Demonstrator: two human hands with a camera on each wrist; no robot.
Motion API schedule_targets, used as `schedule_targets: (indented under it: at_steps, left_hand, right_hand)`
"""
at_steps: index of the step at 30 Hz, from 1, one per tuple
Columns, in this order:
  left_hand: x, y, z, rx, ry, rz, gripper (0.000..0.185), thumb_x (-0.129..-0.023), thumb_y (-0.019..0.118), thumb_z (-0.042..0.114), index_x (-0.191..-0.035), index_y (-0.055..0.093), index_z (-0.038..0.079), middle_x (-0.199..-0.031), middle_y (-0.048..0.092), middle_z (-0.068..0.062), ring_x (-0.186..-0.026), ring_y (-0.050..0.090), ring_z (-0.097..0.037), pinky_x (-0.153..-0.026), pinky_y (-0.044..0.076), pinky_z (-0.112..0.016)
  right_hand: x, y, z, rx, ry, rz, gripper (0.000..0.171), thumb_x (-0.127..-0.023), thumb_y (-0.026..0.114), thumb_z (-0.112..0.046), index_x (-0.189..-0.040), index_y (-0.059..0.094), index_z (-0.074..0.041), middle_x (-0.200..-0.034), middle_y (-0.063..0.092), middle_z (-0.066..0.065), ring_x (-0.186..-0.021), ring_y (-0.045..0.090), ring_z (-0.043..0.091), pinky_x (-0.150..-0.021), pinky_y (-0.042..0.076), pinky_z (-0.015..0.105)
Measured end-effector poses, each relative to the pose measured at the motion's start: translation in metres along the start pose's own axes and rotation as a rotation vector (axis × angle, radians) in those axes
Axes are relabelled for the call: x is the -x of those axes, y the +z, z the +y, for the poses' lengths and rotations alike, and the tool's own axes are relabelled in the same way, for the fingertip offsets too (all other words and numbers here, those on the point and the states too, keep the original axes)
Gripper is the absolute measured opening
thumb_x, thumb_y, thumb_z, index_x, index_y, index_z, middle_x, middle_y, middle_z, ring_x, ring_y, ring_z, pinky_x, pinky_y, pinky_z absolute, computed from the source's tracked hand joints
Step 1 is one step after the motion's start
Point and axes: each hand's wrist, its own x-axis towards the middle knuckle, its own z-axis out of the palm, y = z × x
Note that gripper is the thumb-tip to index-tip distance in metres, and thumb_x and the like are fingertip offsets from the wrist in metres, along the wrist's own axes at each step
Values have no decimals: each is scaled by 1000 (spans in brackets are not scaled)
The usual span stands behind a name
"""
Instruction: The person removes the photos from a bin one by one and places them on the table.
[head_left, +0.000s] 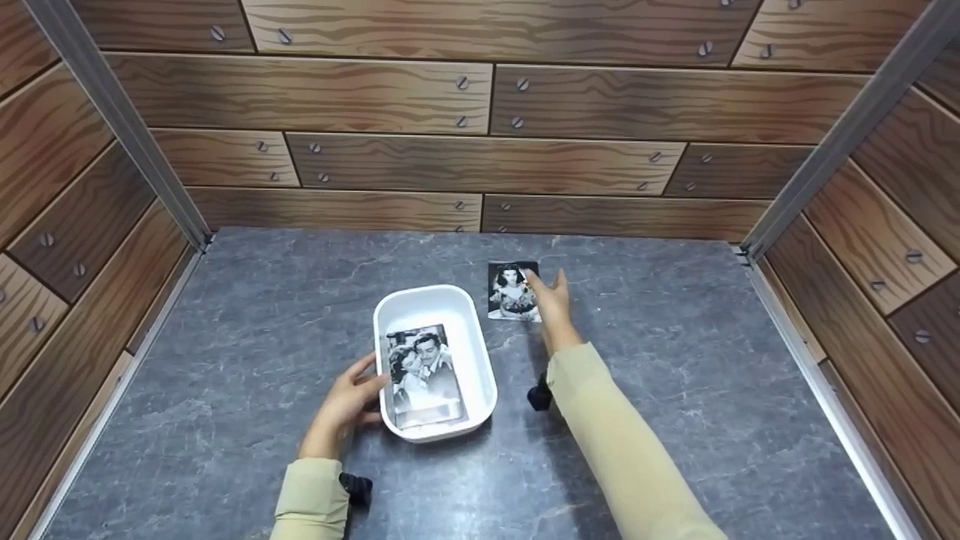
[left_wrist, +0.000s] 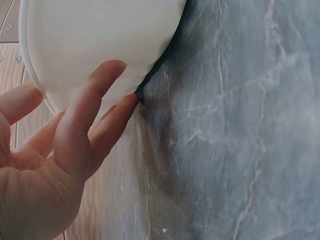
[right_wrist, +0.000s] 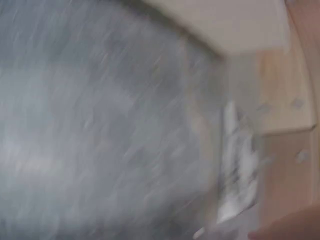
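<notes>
A white plastic tub (head_left: pixel 472 330) stands on the grey tabletop, a black-and-white photo of a couple (head_left: pixel 426 371) lying inside it, apparently on other cards. My left hand (head_left: pixel 349 401) holds the tub's left side, thumb at the rim and fingers against the outer wall. In the left wrist view, fingertips (left_wrist: pixel 114 67) rest on the tub wall (left_wrist: pixel 100 35). Right of the tub's far end is a black-and-white photo of a woman in a dress (head_left: pixel 513 296). Over its right edge is my right hand (head_left: pixel 553 304), thumb and fingers spread apart. The right wrist view is blurred.
Grey marbled tabletop (head_left: pixel 675 337) surrounds the tub. Wood-patterned panels (head_left: pixel 390 161) rise at the back and both sides, with metal posts (head_left: pixel 825 142) at the corners. A metal strip (head_left: pixel 832 405) runs along the right edge.
</notes>
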Motion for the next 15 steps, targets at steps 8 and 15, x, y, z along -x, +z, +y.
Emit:
schedule_targets:
  at_steps: [8,15]
  left_hand:
    - [1,0,0,6,-8,3,60,-95,57,7,-150,33,7,-134,51,-31,-86,65,-22,-56,60,-34]
    - [3,0,3,-18,10,-2,60,-95,57,8,-150,32,5,-133,50,-32,-87,66,-23,-54,59,-33]
  right_hand:
    - [56,38,-14,-63,-179,-39,77,-90,67,-12,-152,22,-1,-157,24,21,-146,21,34,-121,23,42]
    - [98,67,0,26,-239,-164,76,-87,70,-9,-150,29,-3,-151,37,22,-138,37,38,-113,37,45]
